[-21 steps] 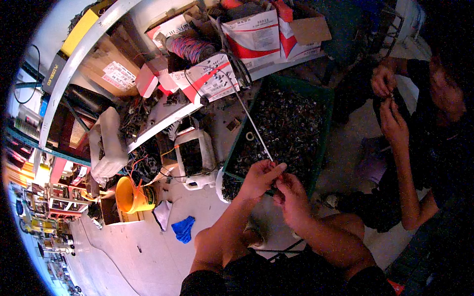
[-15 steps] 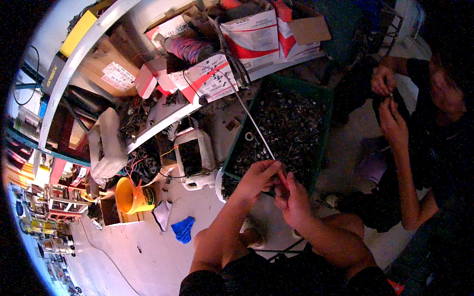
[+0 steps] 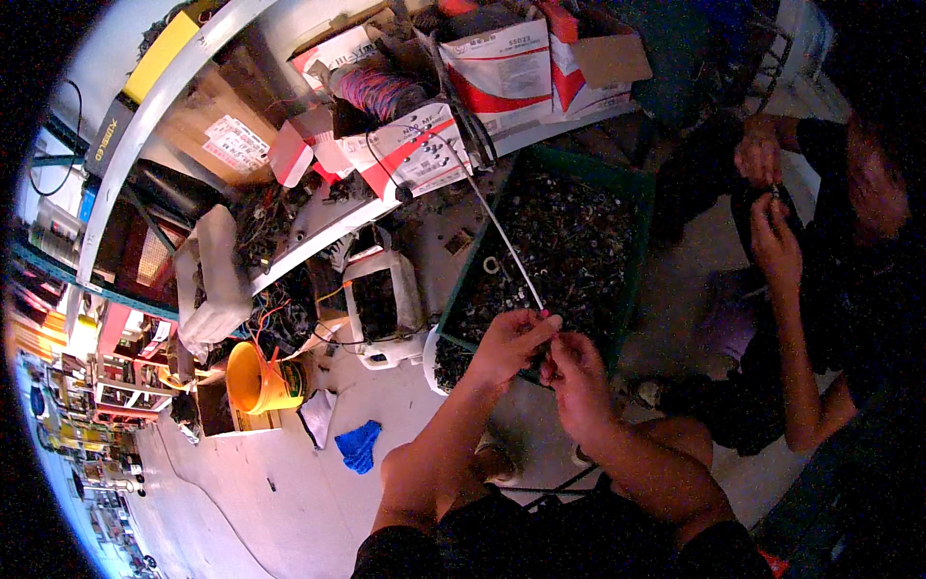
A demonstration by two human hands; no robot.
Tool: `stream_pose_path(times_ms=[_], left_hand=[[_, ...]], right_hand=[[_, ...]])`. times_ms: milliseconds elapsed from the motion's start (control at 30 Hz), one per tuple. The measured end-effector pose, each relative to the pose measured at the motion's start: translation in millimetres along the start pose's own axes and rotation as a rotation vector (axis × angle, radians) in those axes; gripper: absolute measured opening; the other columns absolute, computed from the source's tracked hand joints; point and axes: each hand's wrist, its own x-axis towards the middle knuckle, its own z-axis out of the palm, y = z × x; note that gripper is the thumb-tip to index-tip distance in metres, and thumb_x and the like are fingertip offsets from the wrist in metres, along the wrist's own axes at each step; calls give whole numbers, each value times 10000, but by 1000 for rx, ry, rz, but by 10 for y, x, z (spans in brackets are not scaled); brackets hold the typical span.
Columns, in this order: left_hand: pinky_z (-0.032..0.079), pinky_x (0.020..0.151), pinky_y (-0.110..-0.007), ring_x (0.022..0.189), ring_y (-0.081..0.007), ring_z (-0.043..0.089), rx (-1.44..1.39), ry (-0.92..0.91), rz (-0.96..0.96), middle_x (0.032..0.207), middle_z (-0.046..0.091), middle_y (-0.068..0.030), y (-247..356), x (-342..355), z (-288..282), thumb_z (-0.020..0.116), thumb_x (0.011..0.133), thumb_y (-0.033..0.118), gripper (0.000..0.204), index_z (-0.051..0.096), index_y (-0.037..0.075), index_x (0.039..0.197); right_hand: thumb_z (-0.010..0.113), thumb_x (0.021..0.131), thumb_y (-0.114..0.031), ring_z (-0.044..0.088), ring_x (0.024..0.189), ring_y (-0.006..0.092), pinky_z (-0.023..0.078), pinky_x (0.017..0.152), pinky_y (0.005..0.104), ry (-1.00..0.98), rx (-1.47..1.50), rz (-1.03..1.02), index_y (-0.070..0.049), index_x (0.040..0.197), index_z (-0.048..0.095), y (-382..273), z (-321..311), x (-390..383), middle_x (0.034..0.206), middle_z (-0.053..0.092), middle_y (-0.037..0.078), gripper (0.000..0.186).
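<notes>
Looking down from the head.
The view is very wide and bends things near its edge. The left hand (image 3: 502, 351) and right hand (image 3: 582, 382) look close; the shelf (image 3: 328, 244) looks farther off.

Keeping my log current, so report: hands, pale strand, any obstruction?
Left hand pinching thin pale strand. Right hand curled alongside, contents hidden. Strand slants in front of green bin; nothing visibly blocking.

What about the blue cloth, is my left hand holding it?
No, the blue cloth lies on the floor, while your left hand is at the near end of a thin pale rod.
</notes>
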Motion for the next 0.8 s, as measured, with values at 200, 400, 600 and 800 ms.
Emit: stream_pose_path(times_ms=[200, 400, 600, 800], left_hand=[[306, 415, -173, 550, -36, 462, -254, -182, -84, 771, 608, 3, 77, -55, -57, 579, 929, 233, 187, 596, 58, 993], [332, 424, -186, 544, -50, 493, -164, -60, -41, 724, 595, 7, 53, -64, 24, 607, 914, 243, 182, 596, 61, 917], [378, 439, -225, 519, -90, 521, -51, 88, 16, 626, 556, 10, 51, -10, 167, 617, 907, 253, 240, 576, 44, 797], [280, 425, -196, 505, -50, 418, -305, -106, -123, 651, 535, 20, 103, -70, 2, 574, 928, 268, 241, 611, 30, 925]], right_hand=[[483, 952, -431, 476, 613, 79, 380, 490, 225, -81, 155, 276, -119, 916, 583, -122, -97, -30, 768, 542, -25, 330], [487, 953, -408, 453, 575, 73, 362, 486, 232, -10, 1, 222, -118, 925, 561, -186, -9, -34, 724, 523, -27, 301], [498, 956, -358, 430, 581, 96, 348, 520, 264, -24, -284, -5, -104, 937, 527, -75, 40, -66, 707, 495, -13, 256], [469, 971, -371, 410, 549, 93, 325, 484, 263, -128, -2, 224, -107, 992, 529, -138, -108, -49, 705, 479, -20, 272]])
